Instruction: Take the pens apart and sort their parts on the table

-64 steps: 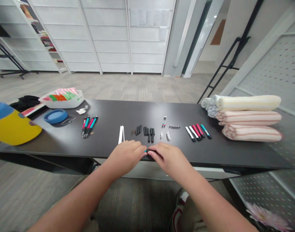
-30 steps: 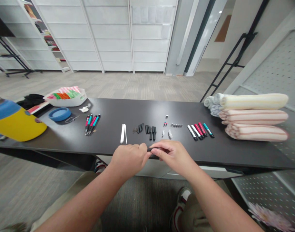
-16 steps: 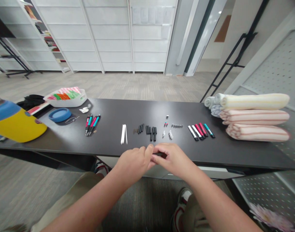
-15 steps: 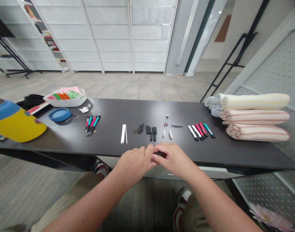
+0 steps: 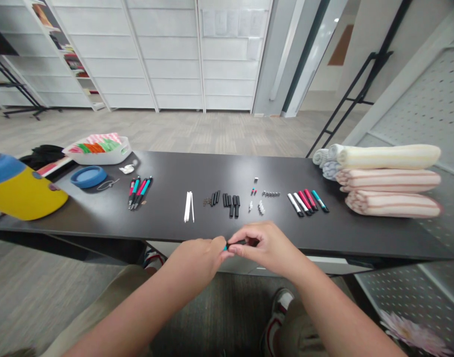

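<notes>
Over the table's front edge, my left hand (image 5: 201,258) is closed around a pen, with a bit of its teal barrel (image 5: 225,248) showing at the fingertips. My right hand (image 5: 266,242) pinches the pen's black part (image 5: 237,243) between thumb and fingers. Most of the pen is hidden by the hands. Just beyond them lie several black pen sleeves (image 5: 231,206), small springs (image 5: 207,202), white refill sticks (image 5: 188,207) and little clear pieces (image 5: 261,207). Farther right rest white, red and teal pen barrels (image 5: 307,202).
Several complete pens (image 5: 140,192) lie on the dark table (image 5: 167,173) at left. Beyond are a blue round lid (image 5: 88,177), a white basket (image 5: 111,156) and a yellow-blue container (image 5: 26,191). Rolled towels (image 5: 390,179) are stacked at right. Small metal parts (image 5: 270,194) sit mid-table.
My left hand has moved slightly left and down, and its fingertips are farther from my right fingers. The teal and black pen parts now show between them.
</notes>
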{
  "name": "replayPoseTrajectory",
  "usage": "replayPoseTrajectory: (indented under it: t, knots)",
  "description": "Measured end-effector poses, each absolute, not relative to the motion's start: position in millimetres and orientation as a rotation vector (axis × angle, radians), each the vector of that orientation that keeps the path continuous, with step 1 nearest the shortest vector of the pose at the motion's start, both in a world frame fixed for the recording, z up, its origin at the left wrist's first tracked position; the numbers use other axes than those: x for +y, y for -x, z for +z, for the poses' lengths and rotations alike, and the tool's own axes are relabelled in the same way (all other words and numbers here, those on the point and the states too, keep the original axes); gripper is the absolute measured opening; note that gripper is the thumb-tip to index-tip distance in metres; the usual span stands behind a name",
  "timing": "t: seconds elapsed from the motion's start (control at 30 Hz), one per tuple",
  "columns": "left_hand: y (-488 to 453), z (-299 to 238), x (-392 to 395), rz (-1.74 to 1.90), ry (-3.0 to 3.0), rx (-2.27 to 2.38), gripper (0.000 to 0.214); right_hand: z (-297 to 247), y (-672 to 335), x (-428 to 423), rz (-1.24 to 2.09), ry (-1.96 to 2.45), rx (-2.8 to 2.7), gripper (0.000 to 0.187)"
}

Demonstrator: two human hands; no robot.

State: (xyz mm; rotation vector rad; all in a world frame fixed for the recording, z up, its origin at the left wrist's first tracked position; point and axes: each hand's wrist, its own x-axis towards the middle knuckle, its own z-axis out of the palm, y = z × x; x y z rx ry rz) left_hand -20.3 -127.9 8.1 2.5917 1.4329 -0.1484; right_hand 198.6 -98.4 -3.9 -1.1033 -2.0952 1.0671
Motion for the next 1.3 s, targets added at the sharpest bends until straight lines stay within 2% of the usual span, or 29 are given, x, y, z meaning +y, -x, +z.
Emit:
replayPoseTrajectory:
  t: [0.3, 0.53, 0.63, 0.83, 1.0, 1.13, 1.3]
  knots:
    - [40.7, 16.5, -124.8, -0.018, -2.386, 1.349, 0.037, -7.1, -201.9, -97.0, 1.099, 1.116, -2.025, 0.021]
    - [101.2, 23.0, -110.2, 0.264, -2.097, 1.425, 0.046, -17.6, -224.5, -87.9, 1.365, 1.181, -1.607, 0.034]
    - [100.7, 22.2, -111.0, 0.395, -2.007, 1.39, 0.044, -14.7, -219.6, -87.1, 1.266, 1.214, -1.702, 0.028]
    - [66.9, 18.3, -117.8, 0.572, -1.91, 1.412, 0.043, -0.8, -212.1, -86.9, 0.79, 1.367, -2.048, 0.023]
    - [54.0, 13.0, -119.8, 0.654, -1.885, 1.384, 0.043, -2.7, -209.5, -83.1, 0.773, 1.57, -2.044, 0.014]
    - [49.7, 7.8, -119.6, 0.668, -1.899, 1.367, 0.044, -6.4, -204.1, -79.3, 0.784, 1.653, -1.953, 0.024]
    - [48.0, 3.9, -118.9, 0.644, -1.917, 1.362, 0.045, -7.4, -201.6, -86.9, 0.645, 1.69, -1.876, 0.039]
